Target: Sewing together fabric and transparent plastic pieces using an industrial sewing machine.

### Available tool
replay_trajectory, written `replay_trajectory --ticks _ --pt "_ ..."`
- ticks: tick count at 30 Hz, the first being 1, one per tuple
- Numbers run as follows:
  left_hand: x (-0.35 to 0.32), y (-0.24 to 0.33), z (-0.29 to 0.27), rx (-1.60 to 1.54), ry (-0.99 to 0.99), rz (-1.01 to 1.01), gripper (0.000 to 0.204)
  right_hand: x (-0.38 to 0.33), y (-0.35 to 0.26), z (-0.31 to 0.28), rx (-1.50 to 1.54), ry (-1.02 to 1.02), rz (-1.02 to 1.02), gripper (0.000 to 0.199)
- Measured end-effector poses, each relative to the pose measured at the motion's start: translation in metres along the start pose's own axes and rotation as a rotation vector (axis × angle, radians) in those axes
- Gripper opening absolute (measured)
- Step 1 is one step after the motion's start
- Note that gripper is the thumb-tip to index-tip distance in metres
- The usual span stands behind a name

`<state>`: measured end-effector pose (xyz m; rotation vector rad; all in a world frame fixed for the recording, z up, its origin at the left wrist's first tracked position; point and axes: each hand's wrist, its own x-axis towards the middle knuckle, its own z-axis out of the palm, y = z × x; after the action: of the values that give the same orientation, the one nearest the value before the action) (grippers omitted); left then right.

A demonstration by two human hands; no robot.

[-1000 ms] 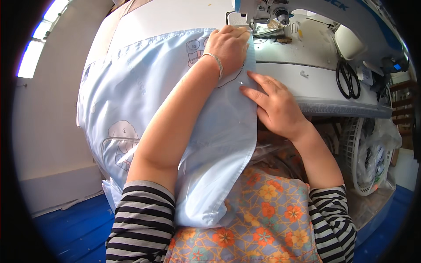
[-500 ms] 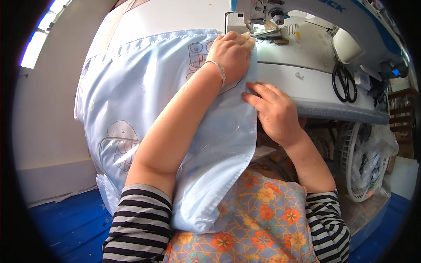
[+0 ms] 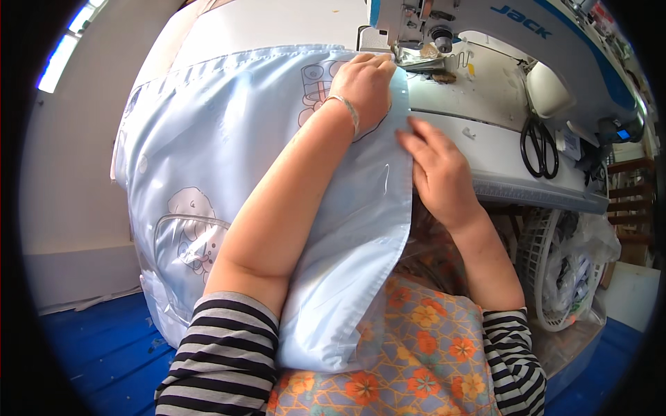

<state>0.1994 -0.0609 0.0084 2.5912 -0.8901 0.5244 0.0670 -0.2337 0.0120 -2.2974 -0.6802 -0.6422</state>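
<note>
A glossy light blue fabric piece (image 3: 236, 152) with printed cartoon figures and a curved pocket-like panel (image 3: 198, 239) spreads over the machine table and hangs down onto my lap. My left hand (image 3: 364, 87) is closed on its upper right part, just in front of the sewing machine's needle area (image 3: 385, 41); the fingertips are partly hidden. At the fabric's right edge, my right hand (image 3: 438, 166) has its fingers stretched out and slightly apart, a little blurred, with the tips at the hem. My left forearm lies across the cloth.
The sewing machine arm (image 3: 555, 41) reaches over the table from the right. Black-handled scissors (image 3: 539, 147) lie on the table's right side. Small scraps (image 3: 433, 66) sit behind the needle area. Below right stands a white plastic basket (image 3: 538, 267) with plastic bags.
My right fingers have shifted from lying over the cloth to its right edge. My left hand has drawn slightly back from the needle area. The whole view has shifted a little.
</note>
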Motion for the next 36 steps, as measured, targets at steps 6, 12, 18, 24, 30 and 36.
replay_trajectory --ticks 6,12,18,24,30,36 --pt "-0.013 0.008 -0.004 0.029 -0.012 0.062 0.041 -0.031 -0.016 -0.006 0.006 -0.01 -0.197 0.028" --pt "-0.018 0.011 -0.011 -0.005 -0.088 0.113 0.039 -0.053 -0.035 -0.007 0.226 0.021 -0.284 0.025" --pt "-0.022 0.02 -0.013 0.023 -0.064 0.11 0.037 -0.048 -0.04 -0.013 0.241 -0.079 -0.287 0.027" --pt "-0.019 0.021 -0.021 -0.012 -0.167 0.063 0.039 -0.035 -0.029 -0.012 0.248 -0.084 -0.203 0.026" --pt "-0.021 0.028 -0.027 0.08 -0.168 0.114 0.043 -0.018 -0.012 -0.005 0.245 -0.025 -0.145 0.024" --pt "-0.014 0.031 -0.033 0.033 -0.231 0.077 0.038 0.005 0.005 -0.004 0.207 -0.034 -0.097 0.023"
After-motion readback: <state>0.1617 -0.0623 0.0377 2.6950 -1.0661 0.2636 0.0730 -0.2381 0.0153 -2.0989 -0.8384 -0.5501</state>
